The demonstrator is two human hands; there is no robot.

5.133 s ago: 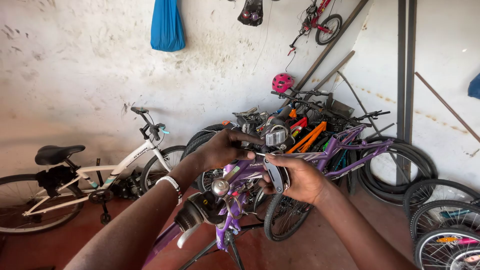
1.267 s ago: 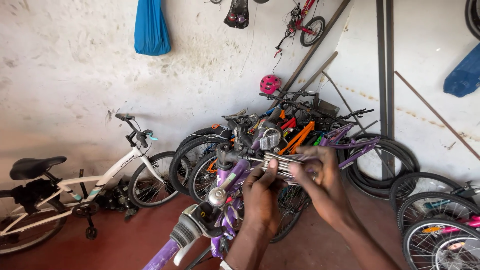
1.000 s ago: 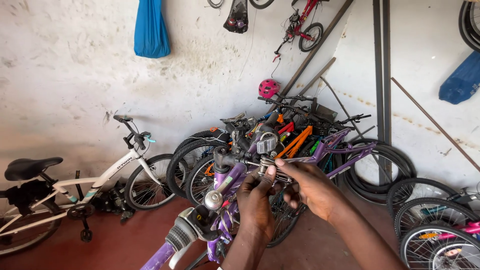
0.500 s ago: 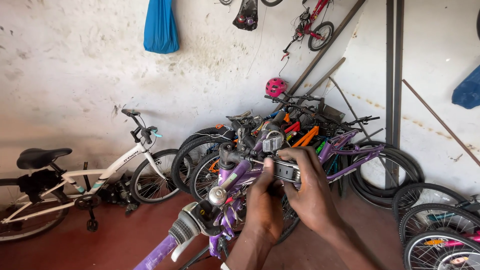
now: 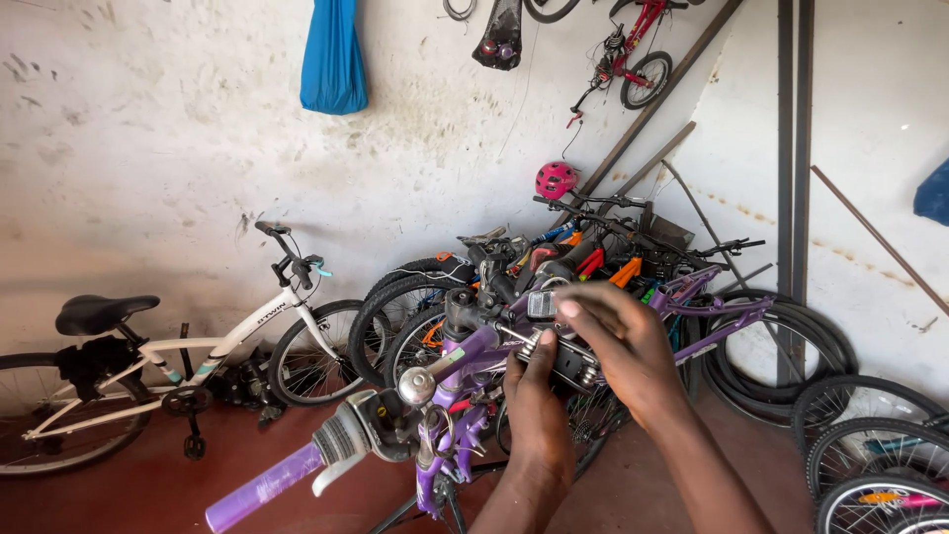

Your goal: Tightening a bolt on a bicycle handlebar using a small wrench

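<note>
Both hands are bunched up on the middle of the purple handlebar (image 5: 465,358). The right hand (image 5: 618,346) comes over the top with fingers curled down; its fingertips (image 5: 570,310) sit right on a small silver-and-black fitting (image 5: 542,303) clamped near the stem, and the rest of the hand wraps over a dark grip-like part (image 5: 573,364) of the bar, so it's closed around that. The left hand (image 5: 534,400) comes up from below, thumb pointing up and pressing against the underside of the same spot, just beside the right fingertips. Can't tell how tight the left one is gripping, most of its fingers are hidden behind the bar.

So the bar runs from lower left to the hands: one purple grip (image 5: 262,488) at the near end, one grey shifter (image 5: 351,432) next to it, one round silver bell (image 5: 416,386), then the stem, then the fingers.

Counting around: one purple bike under the hands, one white bike (image 5: 178,356) standing against the wall on the left, well apart. Behind the hands there's a jumbled pile of bikes (image 5: 583,257), too tangled to count. One pink helmet (image 5: 556,180) sits on top of it. One blue bag (image 5: 333,54) hangs on the wall, one small red bike (image 5: 633,49) is hung up high, and loose tyres (image 5: 781,346) lean on the right.
</note>
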